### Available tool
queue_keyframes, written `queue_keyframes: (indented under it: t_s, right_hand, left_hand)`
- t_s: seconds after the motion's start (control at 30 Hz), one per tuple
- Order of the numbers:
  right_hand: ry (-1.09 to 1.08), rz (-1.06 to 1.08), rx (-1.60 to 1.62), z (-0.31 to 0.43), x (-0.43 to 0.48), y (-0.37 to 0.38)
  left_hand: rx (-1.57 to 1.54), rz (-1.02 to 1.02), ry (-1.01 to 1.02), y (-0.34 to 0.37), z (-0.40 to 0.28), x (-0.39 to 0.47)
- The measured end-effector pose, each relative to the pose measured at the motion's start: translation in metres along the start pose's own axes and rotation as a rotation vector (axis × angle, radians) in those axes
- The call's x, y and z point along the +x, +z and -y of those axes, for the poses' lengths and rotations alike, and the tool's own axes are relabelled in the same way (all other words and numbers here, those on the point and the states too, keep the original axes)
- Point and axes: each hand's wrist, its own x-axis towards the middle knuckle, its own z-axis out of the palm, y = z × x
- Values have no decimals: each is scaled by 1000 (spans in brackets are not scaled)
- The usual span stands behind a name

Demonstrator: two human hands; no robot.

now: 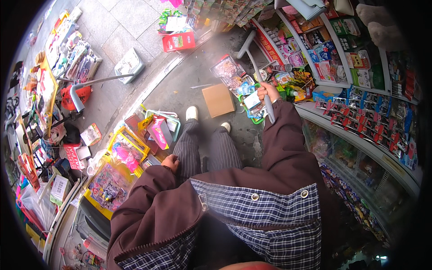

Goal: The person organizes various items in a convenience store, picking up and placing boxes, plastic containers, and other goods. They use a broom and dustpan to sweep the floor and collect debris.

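My right hand (266,91) grips a grey long-handled tool (256,65) partway along its shaft. Its wide crosswise head points away from me, near the foot of the snack shelves; dirt or bristles on it cannot be made out. Below that hand stands a green-rimmed basket (259,119) of packaged goods. My left hand (171,163) hangs low beside my striped trouser leg, its fingers loosely bent and partly hidden. Close to it are a yellow crate (143,143) of small wrapped goods and a pink box (158,131). A flat brown cardboard box (218,100) lies on the floor before my shoes.
Snack shelves (317,50) rise on the right, above a glass-fronted counter (354,162) with hanging packets (368,114). A clear-lidded box (228,70) rests on the floor. A metal threshold strip (158,81) separates it from outdoor paving, where a blue-grey tub (129,65) and loaded stalls (74,54) stand.
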Motion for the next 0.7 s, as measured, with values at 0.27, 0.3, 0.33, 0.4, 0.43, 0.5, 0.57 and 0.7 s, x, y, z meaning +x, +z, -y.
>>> queue_keyframes:
  t_s: [0.27, 0.3, 0.33, 0.4, 0.43, 0.5, 0.57, 0.7]
  right_hand:
    - [-438, -408, -754, -32, 50, 27]
    - [-372, -323, -609, -28, 59, 33]
    - [-360, -266, -628, -27, 67, 37]
    - [-277, -170, -544, -22, 74, 41]
    - [-200, -94, -441, -18, 71, 41]
    - [-124, -26, -328, -14, 57, 38]
    - [-130, -48, -298, -17, 34, 31]
    - [-326, -141, -550, -24, -1, 21]
  left_hand:
    - [31, 0, -6, 1, 0, 1]
    - [26, -1, -11, 1, 3, 1]
    - [24, 5, -39, 2, 6, 0]
    - [-3, -20, -38, 2, 12, -1]
    - [-16, -22, -70, 3, 14, -2]
    - [-45, -21, -59, 3, 15, -3]
    - [-60, -9, -52, 2, 12, -3]
    - [-75, 11, -29, 2, 3, -2]
